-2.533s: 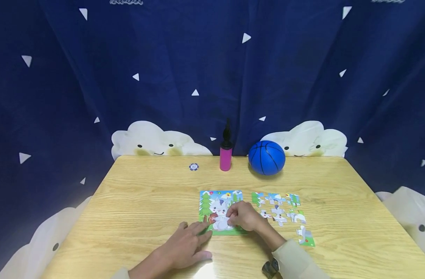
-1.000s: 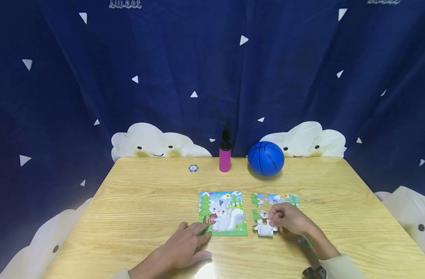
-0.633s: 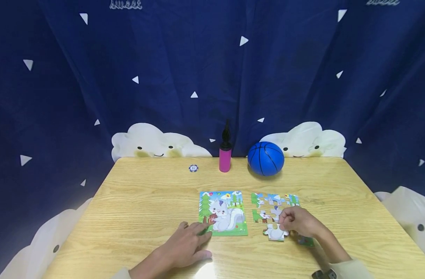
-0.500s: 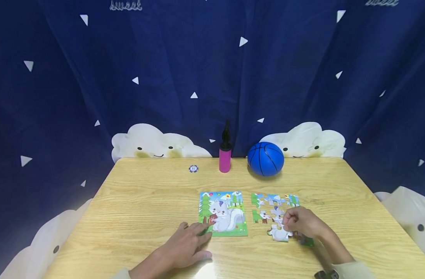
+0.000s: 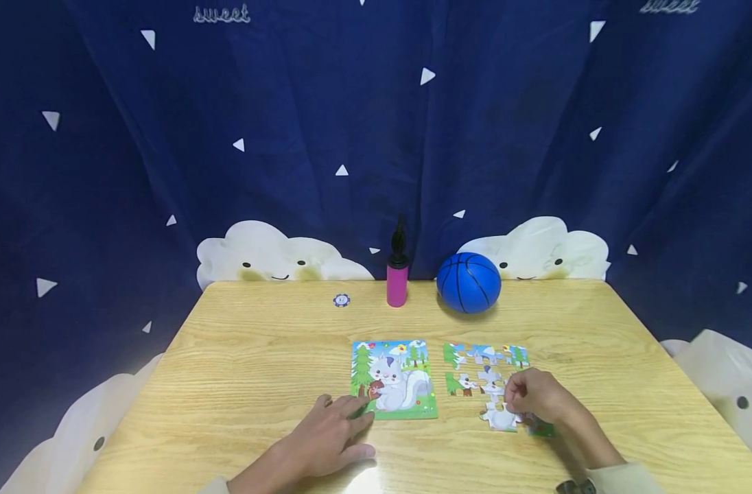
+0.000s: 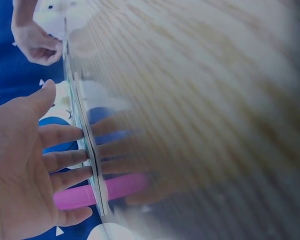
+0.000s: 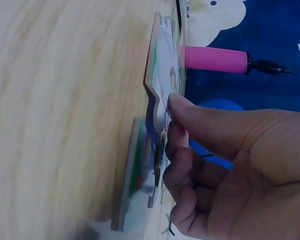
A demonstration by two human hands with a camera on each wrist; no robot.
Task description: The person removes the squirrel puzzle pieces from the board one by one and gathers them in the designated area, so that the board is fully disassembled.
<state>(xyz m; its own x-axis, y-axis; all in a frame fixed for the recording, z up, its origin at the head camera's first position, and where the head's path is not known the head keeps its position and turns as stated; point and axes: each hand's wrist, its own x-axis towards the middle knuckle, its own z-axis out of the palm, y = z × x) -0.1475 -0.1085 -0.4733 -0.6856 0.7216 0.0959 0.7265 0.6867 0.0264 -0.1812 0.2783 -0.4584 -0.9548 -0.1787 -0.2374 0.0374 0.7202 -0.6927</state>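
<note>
A square squirrel picture card [image 5: 396,384] lies on the table. My left hand [image 5: 329,433] rests at its lower left corner with fingers spread, and in the left wrist view those fingers reach the card's edge. To the right are several jigsaw pieces [image 5: 487,379] in loose rows. At their bottom row my right hand [image 5: 541,396] pinches a jigsaw piece with the squirrel's white belly [image 5: 499,418] by its right side. In the right wrist view the thumb presses this belly piece [image 7: 162,65] at its edge. The right hand hides some pieces under it.
A green-edged corner piece [image 5: 541,428] lies partly under the right wrist. Towards the back stand a pink hand pump [image 5: 397,283] and a blue basketball [image 5: 468,283], with a poker chip [image 5: 342,300] to their left. A blue curtain [image 5: 289,137] hangs behind the wooden table [image 5: 246,357].
My right hand has left the card and moved right with the belly piece, which now sits below the middle row's squirrel piece. The left hand stays in place.
</note>
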